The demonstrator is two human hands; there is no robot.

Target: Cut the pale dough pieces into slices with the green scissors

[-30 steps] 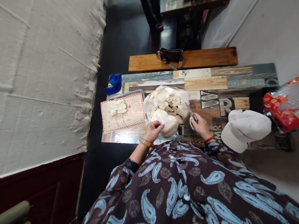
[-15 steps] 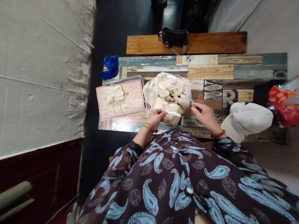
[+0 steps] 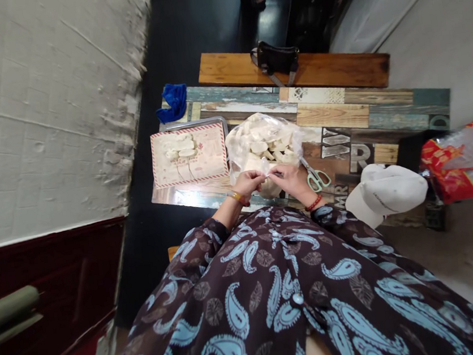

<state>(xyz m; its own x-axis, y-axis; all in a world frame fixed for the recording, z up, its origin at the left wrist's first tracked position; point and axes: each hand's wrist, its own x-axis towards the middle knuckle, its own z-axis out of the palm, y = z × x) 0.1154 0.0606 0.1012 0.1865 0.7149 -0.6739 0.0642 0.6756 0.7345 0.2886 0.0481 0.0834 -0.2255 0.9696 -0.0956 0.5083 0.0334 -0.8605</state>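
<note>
With the scissors point(image 3: 312, 173) now lying released at four o'clock from the clear plastic bag point(image 3: 236, 152) on the table point(image 3: 332, 115), the right hand point(image 3: 288, 179) is joining the left hand point(image 3: 249, 183) at the bag's six o'clock, so both are pinching and working its film together
</note>
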